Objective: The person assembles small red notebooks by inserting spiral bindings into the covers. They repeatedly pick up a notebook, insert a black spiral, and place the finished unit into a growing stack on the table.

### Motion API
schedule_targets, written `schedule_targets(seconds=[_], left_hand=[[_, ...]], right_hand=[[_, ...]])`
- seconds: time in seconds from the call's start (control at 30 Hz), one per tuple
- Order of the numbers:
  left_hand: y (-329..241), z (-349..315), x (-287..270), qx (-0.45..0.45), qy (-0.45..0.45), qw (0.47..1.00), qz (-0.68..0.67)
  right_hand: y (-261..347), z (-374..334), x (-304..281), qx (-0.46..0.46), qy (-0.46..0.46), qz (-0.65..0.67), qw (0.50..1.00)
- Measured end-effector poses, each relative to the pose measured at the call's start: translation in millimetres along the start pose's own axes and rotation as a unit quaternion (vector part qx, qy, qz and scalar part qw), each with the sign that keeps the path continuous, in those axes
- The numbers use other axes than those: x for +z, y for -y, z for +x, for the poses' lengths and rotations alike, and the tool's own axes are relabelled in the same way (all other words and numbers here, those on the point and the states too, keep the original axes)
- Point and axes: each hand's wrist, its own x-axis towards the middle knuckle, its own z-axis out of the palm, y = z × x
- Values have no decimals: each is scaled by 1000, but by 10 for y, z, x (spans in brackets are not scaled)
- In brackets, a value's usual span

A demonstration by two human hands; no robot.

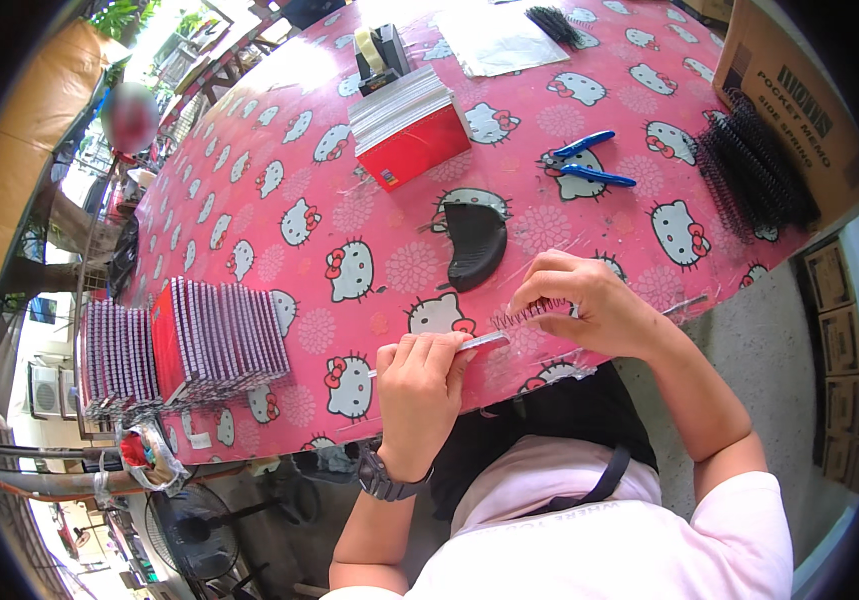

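My left hand (417,385), a dark watch on its wrist, is closed on a thin memo pad (487,342) held edge-on just above the table's near edge. Only the pad's right end sticks out past the fingers. In my right hand (589,305), the fingers pinch a dark wire spiral coil (515,317), whose free end points toward the pad. Whether coil and pad touch, I cannot tell. Beyond both hands lies a curved black piece (476,250) on the table. Blue-handled pliers (597,177) rest farther off, spread apart.
Spiral-bound pads (219,345) stand stacked at the left. A red-covered stack (414,140) of pads sits far centre by a tape dispenser (381,58). Black coils (754,170) pile against a cardboard box (799,110) at right. The pink tablecloth (319,330) covers the table.
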Motion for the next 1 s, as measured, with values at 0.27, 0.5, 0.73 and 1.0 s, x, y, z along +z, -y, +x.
schedule_targets(seconds=[0.27, 0.5, 0.73, 1.0], left_hand=[[-11, -1, -12, 3, 1, 1000, -7], [-26, 10, -10, 10, -2, 1000, -15], [-16, 10, -21, -2, 3, 1000, -23], [-50, 36, 7, -16, -8, 1000, -16]], right_hand=[[-16, 24, -66, -6, 35, 6, 999], [-105, 48, -63, -38, 66, -2, 997], [-75, 36, -84, 24, 138, 39, 989], [-59, 41, -43, -85, 63, -45, 993]])
